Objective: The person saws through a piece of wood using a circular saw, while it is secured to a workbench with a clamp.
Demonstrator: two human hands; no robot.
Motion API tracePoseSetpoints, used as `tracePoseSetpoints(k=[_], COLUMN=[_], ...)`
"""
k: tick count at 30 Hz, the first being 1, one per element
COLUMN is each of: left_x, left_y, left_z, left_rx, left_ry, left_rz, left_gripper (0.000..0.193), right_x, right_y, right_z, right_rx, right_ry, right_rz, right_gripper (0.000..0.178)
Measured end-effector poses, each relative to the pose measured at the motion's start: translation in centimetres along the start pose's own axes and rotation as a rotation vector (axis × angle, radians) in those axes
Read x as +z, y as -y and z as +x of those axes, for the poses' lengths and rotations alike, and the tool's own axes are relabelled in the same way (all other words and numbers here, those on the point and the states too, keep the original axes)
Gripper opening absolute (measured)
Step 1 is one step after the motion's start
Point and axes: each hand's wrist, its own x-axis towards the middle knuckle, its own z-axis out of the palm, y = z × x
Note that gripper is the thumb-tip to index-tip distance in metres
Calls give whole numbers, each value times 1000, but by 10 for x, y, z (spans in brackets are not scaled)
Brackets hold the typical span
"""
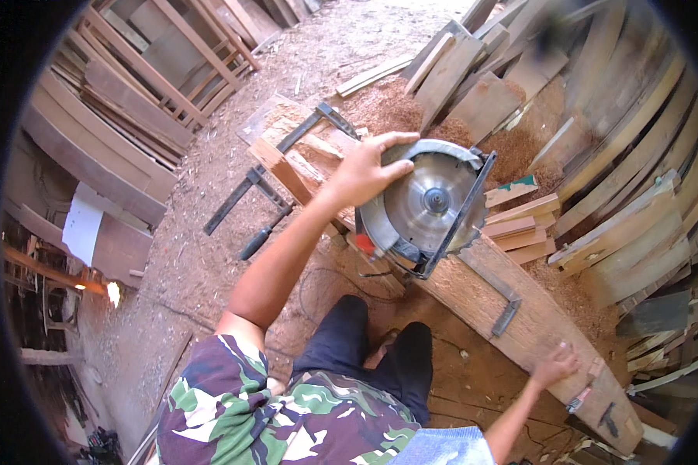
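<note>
A circular saw [395,209] lies on its side on a long wooden bench [473,302], its round toothed blade [434,194] facing up. My left hand [368,172] grips the saw at its guard, with thumb and forefinger over the guard's edge. The rest of its fingers are partly hidden. Farther right, my right hand [556,366] rests on the bench top, fingers apart and slightly bent, holding nothing I can see. Between the saw and that hand lies an L-shaped metal piece [495,287]. A small red-and-grey tool [580,399] lies close to my right hand.
Two bar clamps, one upper [310,128] and one lower [244,194], sit at the bench's far left end. Short wood offcuts [523,229] are piled beyond the saw. Boards [636,194] lean along the right. Sawdust [388,108] and a cable [306,291] lie on the ground.
</note>
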Motion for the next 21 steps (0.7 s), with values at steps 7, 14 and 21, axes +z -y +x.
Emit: tracePoseSetpoints(k=[7, 14, 21], left_x=[13, 38, 49], left_y=[-17, -36, -54], left_z=[-21, -32, -68], left_rx=[-189, -413, -577], left_ry=[-275, -416, -402], left_rz=[229, 127, -222], left_gripper=[41, 44, 53], right_x=[-118, -170, -123], right_y=[295, 469, 449], right_z=[69, 86, 38], right_rx=[-156, -495, -639], right_ry=[499, 776, 684], right_rz=[777, 714, 648], right_gripper=[27, 56, 83])
